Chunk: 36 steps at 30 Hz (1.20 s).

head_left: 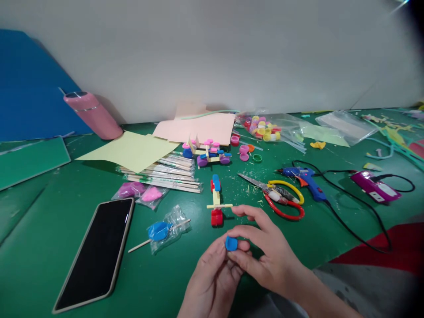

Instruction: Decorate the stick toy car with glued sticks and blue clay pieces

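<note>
Near the table's front edge both my hands meet around a small blue bottle cap (231, 243). My left hand (212, 278) pinches it from below with fingers curled. My right hand (265, 251) grips it from the right, its index finger stretched toward a small stick-and-cap model (216, 201) with blue and red caps just beyond. Another model car (207, 153) with pink, purple and blue cap wheels stands farther back.
A phone (97, 249) lies at the left, with a bagged blue piece on a stick (164, 230) beside it. Scissors (276, 196), a blue glue gun (308, 180) with its black cord, a purple device (376, 187), wooden sticks (165, 172), paper sheets, a bag of caps (263, 128) and a pink bottle (92, 115) surround the work area.
</note>
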Each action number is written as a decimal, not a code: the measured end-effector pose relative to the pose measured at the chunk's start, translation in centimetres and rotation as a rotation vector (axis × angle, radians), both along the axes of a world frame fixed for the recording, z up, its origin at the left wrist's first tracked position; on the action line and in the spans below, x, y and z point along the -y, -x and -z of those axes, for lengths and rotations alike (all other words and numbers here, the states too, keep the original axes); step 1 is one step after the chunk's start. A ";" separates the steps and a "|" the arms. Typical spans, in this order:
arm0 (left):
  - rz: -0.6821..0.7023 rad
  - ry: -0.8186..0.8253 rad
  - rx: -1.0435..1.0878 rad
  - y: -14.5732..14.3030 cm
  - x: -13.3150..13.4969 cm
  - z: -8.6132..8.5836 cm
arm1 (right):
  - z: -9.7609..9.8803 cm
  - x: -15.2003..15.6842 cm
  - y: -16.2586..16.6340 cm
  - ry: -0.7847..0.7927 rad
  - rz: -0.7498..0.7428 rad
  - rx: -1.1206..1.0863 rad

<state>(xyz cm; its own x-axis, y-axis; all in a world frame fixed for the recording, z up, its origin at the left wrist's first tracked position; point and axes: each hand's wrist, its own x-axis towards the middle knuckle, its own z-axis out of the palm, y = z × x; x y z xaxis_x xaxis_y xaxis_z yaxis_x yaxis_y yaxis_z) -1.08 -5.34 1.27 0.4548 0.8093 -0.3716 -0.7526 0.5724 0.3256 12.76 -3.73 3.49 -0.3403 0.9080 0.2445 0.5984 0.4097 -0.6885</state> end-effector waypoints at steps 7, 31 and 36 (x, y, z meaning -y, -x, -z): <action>0.003 -0.043 -0.273 0.3 0.2 -0.6 | -0.5 -0.1 -0.5 0.023 -0.054 -0.030; 0.068 -0.072 -0.662 0.4 -0.1 -2.1 | 0.4 -0.2 -0.4 0.011 -0.145 -0.070; 0.026 0.007 -0.562 0.4 -0.3 -2.1 | 0.4 -0.3 -0.4 0.031 -0.158 -0.084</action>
